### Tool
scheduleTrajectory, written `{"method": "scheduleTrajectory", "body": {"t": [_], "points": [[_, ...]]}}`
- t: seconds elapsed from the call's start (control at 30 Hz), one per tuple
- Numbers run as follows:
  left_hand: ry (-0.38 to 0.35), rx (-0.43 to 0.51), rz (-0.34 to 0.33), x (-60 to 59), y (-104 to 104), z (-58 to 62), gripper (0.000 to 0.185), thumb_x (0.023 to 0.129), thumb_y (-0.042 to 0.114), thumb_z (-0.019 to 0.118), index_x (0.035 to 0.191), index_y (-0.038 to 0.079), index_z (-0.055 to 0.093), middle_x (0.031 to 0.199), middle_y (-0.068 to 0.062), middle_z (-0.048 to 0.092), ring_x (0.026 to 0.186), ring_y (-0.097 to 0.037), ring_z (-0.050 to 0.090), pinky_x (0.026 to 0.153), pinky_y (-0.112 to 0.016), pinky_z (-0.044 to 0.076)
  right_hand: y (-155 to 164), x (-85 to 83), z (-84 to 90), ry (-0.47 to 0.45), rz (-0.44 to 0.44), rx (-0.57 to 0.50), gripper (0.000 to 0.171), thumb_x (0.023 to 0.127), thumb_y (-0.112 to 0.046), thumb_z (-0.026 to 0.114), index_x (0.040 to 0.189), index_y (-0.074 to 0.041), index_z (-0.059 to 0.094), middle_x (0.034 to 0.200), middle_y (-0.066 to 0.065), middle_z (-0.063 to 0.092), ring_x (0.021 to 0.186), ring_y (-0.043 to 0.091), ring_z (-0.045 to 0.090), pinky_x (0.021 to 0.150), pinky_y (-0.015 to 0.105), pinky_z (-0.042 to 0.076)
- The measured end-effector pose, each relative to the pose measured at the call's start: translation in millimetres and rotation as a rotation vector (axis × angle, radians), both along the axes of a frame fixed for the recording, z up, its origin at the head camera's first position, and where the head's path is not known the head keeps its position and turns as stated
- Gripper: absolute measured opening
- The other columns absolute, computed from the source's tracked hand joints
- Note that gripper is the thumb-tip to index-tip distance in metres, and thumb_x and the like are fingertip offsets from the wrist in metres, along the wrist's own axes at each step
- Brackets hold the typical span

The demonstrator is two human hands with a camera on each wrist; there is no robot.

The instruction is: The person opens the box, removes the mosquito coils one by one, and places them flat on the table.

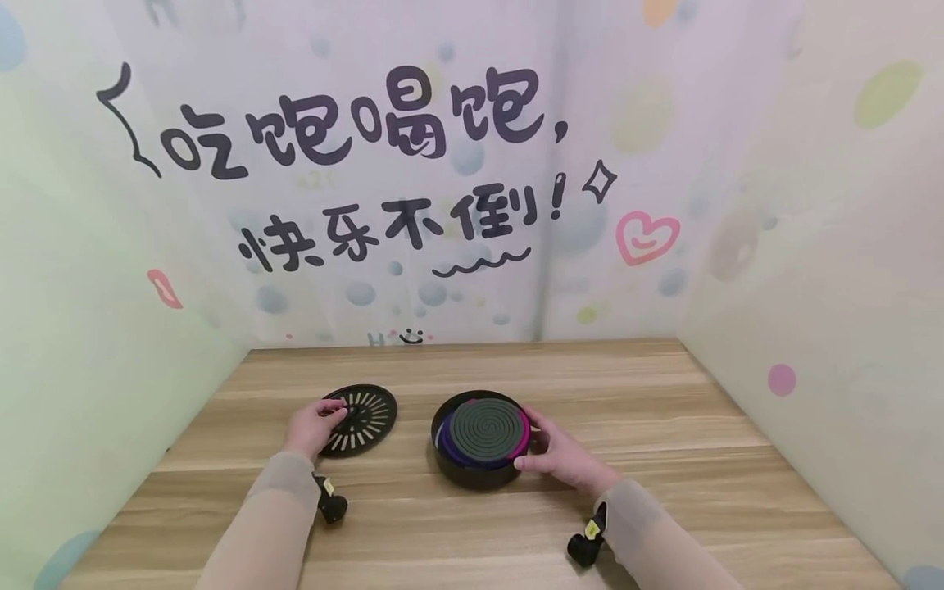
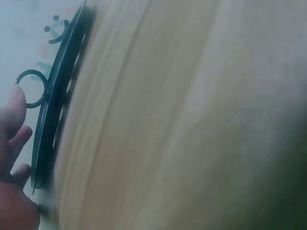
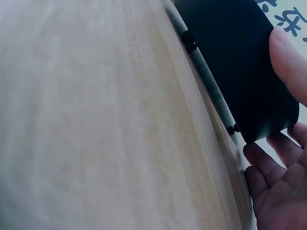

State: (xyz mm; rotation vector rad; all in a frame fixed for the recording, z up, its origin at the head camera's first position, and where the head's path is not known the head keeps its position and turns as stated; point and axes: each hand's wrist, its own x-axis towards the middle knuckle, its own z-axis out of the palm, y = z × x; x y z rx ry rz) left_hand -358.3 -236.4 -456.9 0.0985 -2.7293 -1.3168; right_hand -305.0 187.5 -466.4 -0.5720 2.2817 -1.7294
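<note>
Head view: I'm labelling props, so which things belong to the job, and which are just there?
Job, it seems: lid; pot; coil; left hand; right hand.
Just there: table; wall; left wrist camera; right wrist camera.

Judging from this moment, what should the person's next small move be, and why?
Probably to lift the slotted lid by its ring with the left hand and bring it toward the round container: that hand is at the ring, the right hand holds the container's side, and the coils inside lie uncovered.
</note>
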Motion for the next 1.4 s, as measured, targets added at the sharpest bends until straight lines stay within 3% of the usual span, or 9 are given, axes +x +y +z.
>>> {"method": "scheduleTrajectory", "body": {"t": [0.17, 0.27, 0.4, 0.53, 0.73, 0.93, 1.03, 1.17, 1.4], "points": [[-0.02, 0.05, -0.01, -5.0, -5, 0.3, 0.051, 0.096, 0.029, 0.059, 0.14, 0.004, 0.047, 0.149, -0.026, 0.032, 0.136, -0.044, 0.028, 0.11, -0.056, 0.023, 0, -0.3, 0.3, -0.003, 0.002, -0.009, 0.098, 0.08, -0.011, 0.078, 0.154, -0.005, 0.014, 0.145, 0.024, 0.04, 0.131, 0.04, 0.04, 0.11, 0.054, 0.024], [0.035, 0.063, -0.005, -3.0, 1, 10.0, 0.054, 0.096, 0.028, 0.06, 0.142, 0.005, 0.044, 0.152, -0.021, 0.029, 0.139, -0.041, 0.023, 0.112, -0.054, 0.02, 0, 0.2, 0.8, -0.001, 0.002, -0.017, 0.097, 0.08, -0.011, 0.078, 0.154, -0.006, 0.015, 0.145, 0.024, 0.039, 0.13, 0.04, 0.04, 0.11, 0.056, 0.023], [0.134, 0.067, -0.038, 3.3, 21, 24.2, 0.05, 0.094, 0.024, 0.062, 0.138, 0.004, 0.049, 0.15, -0.019, 0.036, 0.139, -0.039, 0.027, 0.112, -0.052, 0.02, 1, 1.0, 0.8, -0.011, -0.002, -0.019, 0.097, 0.081, -0.011, 0.077, 0.154, -0.007, 0.015, 0.146, 0.024, 0.038, 0.13, 0.039, 0.04, 0.109, 0.055, 0.025], [0.159, 0.087, -0.131, 11.3, 48, 26.1, 0.047, 0.094, 0.027, 0.063, 0.136, 0.007, 0.054, 0.146, -0.015, 0.043, 0.136, -0.035, 0.034, 0.111, -0.05, 0.025, 2, 2.6, 1.4, -0.022, -0.006, -0.013, 0.096, 0.081, -0.011, 0.077, 0.154, -0.008, 0.014, 0.146, 0.024, 0.038, 0.131, 0.039, 0.04, 0.107, 0.053, 0.03], [0.059, 0.157, -0.3, 25.9, 90, 15.9, 0.059, 0.09, 0.028, 0.067, 0.142, 0.008, 0.045, 0.144, -0.016, 0.045, 0.126, -0.036, 0.047, 0.103, -0.049, 0.039, 2, 3.9, 1.8, -0.025, 0.002, -0.012, 0.096, 0.082, -0.012, 0.077, 0.154, -0.009, 0.014, 0.147, 0.023, 0.037, 0.13, 0.038, 0.041, 0.106, 0.051, 0.034], [-0.065, 0.231, -0.54, 35.5, 115, 8.0, 0.082, 0.087, 0.022, 0.073, 0.151, 0.004, 0.024, 0.151, -0.023, 0.03, 0.134, -0.043, 0.034, 0.106, -0.053, 0.033, 2, 2.0, 1.1, -0.023, 0.005, -0.014, 0.096, 0.082, -0.013, 0.077, 0.155, -0.011, 0.014, 0.147, 0.023, 0.037, 0.13, 0.038, 0.041, 0.107, 0.052, 0.032], [-0.107, 0.254, -0.615, 37.0, 120, 4.2, 0.092, 0.084, 0.018, 0.076, 0.153, 0.004, 0.017, 0.152, -0.027, 0.025, 0.135, -0.045, 0.032, 0.106, -0.052, 0.033, 3, 0.9, 0.4, -0.018, 0.005, -0.012, 0.096, 0.082, -0.013, 0.077, 0.155, -0.011, 0.014, 0.148, 0.022, 0.036, 0.13, 0.038, 0.041, 0.106, 0.052, 0.032], [-0.14, 0.282, -0.613, 37.6, 123, -2.3, 0.102, 0.08, 0.017, 0.08, 0.154, 0.007, 0.011, 0.15, -0.029, 0.028, 0.135, -0.043, 0.033, 0.108, -0.051, 0.031, 2, -1.0, -1.5, -0.019, 0.012, -0.013, 0.096, 0.082, -0.013, 0.077, 0.155, -0.011, 0.015, 0.147, 0.022, 0.037, 0.13, 0.037, 0.041, 0.106, 0.051, 0.033], [-0.125, 0.277, -0.558, 36.7, 125, -11.0, 0.111, 0.073, 0.019, 0.084, 0.155, 0.011, 0.01, 0.148, -0.025, 0.035, 0.134, -0.035, 0.036, 0.11, -0.05, 0.026, 1, -3.9, -2.9, -0.023, 0.008, -0.021, 0.096, 0.081, -0.012, 0.078, 0.155, -0.011, 0.016, 0.147, 0.022, 0.038, 0.131, 0.038, 0.04, 0.108, 0.052, 0.03]]}}
